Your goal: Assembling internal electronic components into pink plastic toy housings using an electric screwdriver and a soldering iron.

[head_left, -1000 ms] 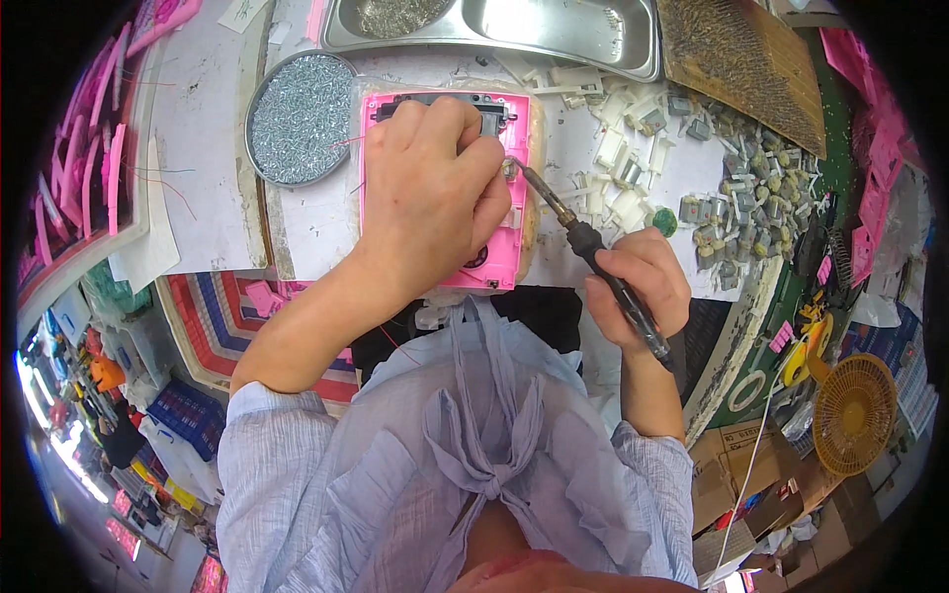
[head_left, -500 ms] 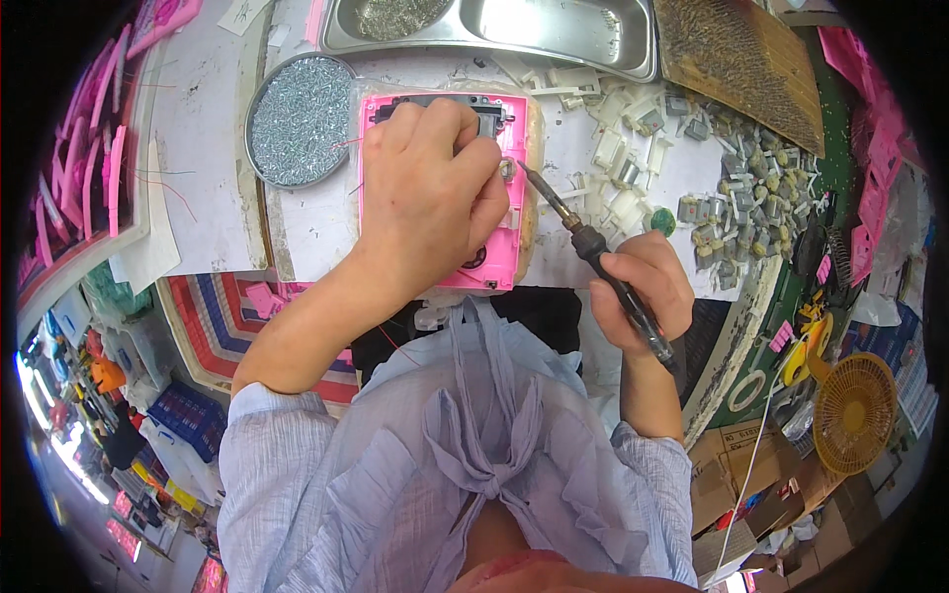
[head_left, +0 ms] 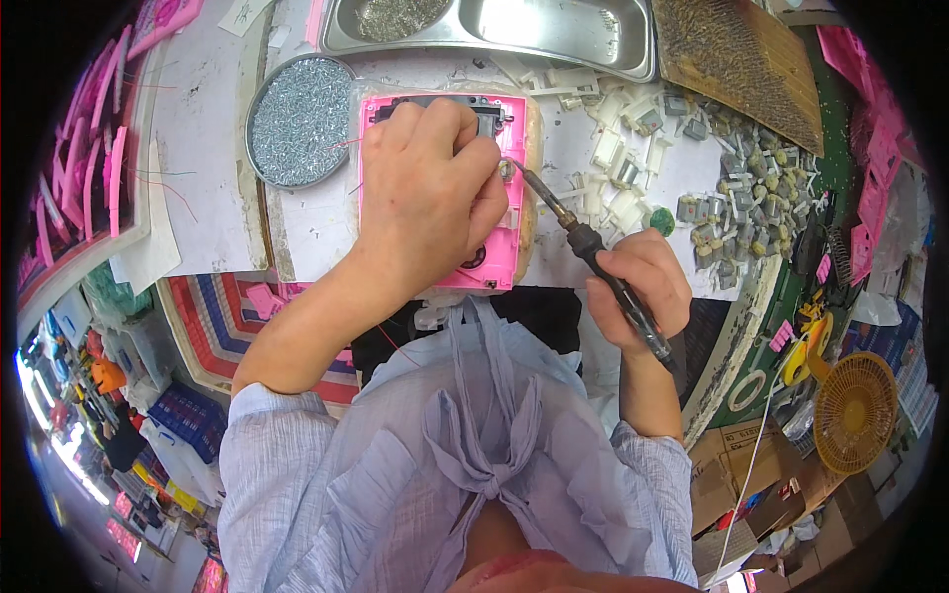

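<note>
A pink plastic housing lies flat on the white bench in front of me. My left hand presses down on top of it, fingers curled over its middle and pinching near its right edge. In my right hand I grip a black-handled soldering iron. Its metal tip slants up-left and meets the housing's right edge right by my left fingertips. What my left fingers pinch is too small to make out.
A round tin of small silver screws sits left of the housing. A steel tray lies at the back. Small grey motors and white plastic parts are scattered to the right. A yellow fan stands at lower right.
My right hand and the soldering iron have shifted slightly; the tip stays at the housing's right edge. My left hand has kept its place on the housing.
</note>
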Demonstrator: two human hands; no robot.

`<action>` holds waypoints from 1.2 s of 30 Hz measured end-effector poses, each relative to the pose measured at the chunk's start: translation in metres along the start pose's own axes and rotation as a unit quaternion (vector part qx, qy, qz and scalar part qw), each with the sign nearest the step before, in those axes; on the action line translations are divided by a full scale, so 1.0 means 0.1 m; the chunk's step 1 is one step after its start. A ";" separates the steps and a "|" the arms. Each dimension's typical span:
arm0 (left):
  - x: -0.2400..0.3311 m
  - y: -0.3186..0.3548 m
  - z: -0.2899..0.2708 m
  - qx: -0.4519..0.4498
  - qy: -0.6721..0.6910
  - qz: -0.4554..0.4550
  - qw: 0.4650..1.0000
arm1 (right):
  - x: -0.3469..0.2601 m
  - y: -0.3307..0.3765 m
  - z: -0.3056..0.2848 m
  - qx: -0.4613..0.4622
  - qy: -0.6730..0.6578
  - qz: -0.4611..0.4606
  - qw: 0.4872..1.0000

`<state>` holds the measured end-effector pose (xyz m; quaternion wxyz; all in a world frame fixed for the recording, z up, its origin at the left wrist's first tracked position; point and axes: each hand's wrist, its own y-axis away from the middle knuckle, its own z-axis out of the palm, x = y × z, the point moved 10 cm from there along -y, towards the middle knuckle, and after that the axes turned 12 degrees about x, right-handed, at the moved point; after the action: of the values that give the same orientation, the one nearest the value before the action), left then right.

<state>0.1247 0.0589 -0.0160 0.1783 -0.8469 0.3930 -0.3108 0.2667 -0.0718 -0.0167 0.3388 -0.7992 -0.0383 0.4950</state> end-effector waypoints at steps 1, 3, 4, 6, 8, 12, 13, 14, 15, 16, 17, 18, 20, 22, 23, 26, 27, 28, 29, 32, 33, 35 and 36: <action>0.00 0.00 0.00 -0.002 -0.002 0.000 1.000 | 0.00 -0.01 0.01 0.000 -0.001 -0.002 1.000; 0.00 0.00 0.01 -0.004 -0.003 0.000 1.000 | 0.00 -0.01 0.01 -0.001 -0.001 -0.004 1.000; 0.00 0.01 0.01 -0.005 -0.003 0.000 1.000 | 0.00 -0.01 0.01 -0.003 -0.001 -0.004 1.000; 0.00 0.01 0.01 -0.005 -0.004 0.001 1.000 | -0.01 -0.01 0.01 -0.002 0.000 -0.004 1.000; 0.00 0.01 0.01 -0.006 -0.004 0.002 1.000 | -0.01 0.00 -0.01 0.003 0.003 -0.004 1.000; 0.00 0.01 0.01 -0.013 -0.008 -0.004 1.000 | 0.00 0.00 -0.03 0.010 0.006 0.000 1.000; 0.00 0.00 0.00 -0.021 -0.009 -0.009 1.000 | 0.00 -0.01 -0.04 0.010 0.004 0.001 1.000; 0.00 0.00 0.00 -0.028 -0.009 -0.013 0.999 | 0.00 -0.01 -0.04 0.012 0.003 0.001 1.000; 0.00 0.01 0.01 -0.027 -0.009 -0.012 1.000 | 0.00 -0.02 -0.05 0.021 0.004 0.000 1.000; 0.00 0.01 0.01 -0.026 -0.009 -0.012 1.000 | -0.01 -0.04 -0.06 0.030 0.004 -0.001 1.000; 0.00 0.01 0.01 -0.026 -0.008 -0.011 1.000 | -0.01 -0.06 -0.08 0.039 0.004 -0.001 0.999; 0.00 0.01 0.01 -0.028 -0.010 -0.010 1.000 | -0.01 -0.05 -0.07 0.032 0.004 -0.003 0.999; 0.01 0.01 0.01 -0.031 -0.015 -0.010 0.999 | -0.01 -0.01 -0.07 0.018 0.004 -0.006 1.000; 0.01 0.01 0.00 -0.030 -0.013 -0.009 0.999 | -0.01 -0.01 -0.08 0.020 0.002 -0.003 1.000; 0.00 0.01 0.01 -0.029 -0.011 -0.009 0.999 | -0.01 -0.01 -0.09 0.022 0.003 -0.001 1.000; 0.01 0.01 0.01 -0.033 -0.017 -0.008 0.999 | -0.01 -0.06 -0.13 0.047 0.010 -0.006 0.999; 0.01 0.01 0.00 -0.030 -0.005 -0.007 0.999 | -0.02 -0.06 -0.13 0.048 0.010 -0.007 0.999; 0.00 0.02 -0.01 -0.028 0.007 -0.008 1.000 | -0.02 -0.05 -0.13 0.048 0.010 -0.008 0.999; -0.02 0.02 -0.03 -0.024 0.019 -0.008 0.999 | -0.02 -0.06 -0.14 0.048 0.010 -0.009 0.999; -0.23 0.02 -0.36 0.031 0.007 -0.021 0.999 | -0.04 -0.10 -0.19 0.052 0.007 -0.015 0.999; -0.33 0.06 -0.44 0.025 -0.001 -0.031 0.999 | -0.03 -0.10 -0.20 0.052 0.013 -0.016 0.998; -0.54 0.22 -0.51 -0.056 -0.032 -0.071 0.995 | -0.01 -0.10 -0.24 0.052 0.018 -0.018 0.998; -0.62 0.35 -0.46 -0.119 -0.013 -0.110 0.987 | -0.01 -0.11 -0.23 0.052 0.019 -0.018 0.998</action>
<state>0.0435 0.0825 -0.0255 0.0457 -0.9040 0.3293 -0.2688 0.2879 -0.0750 -0.0030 0.3894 -0.7891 -0.0210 0.4747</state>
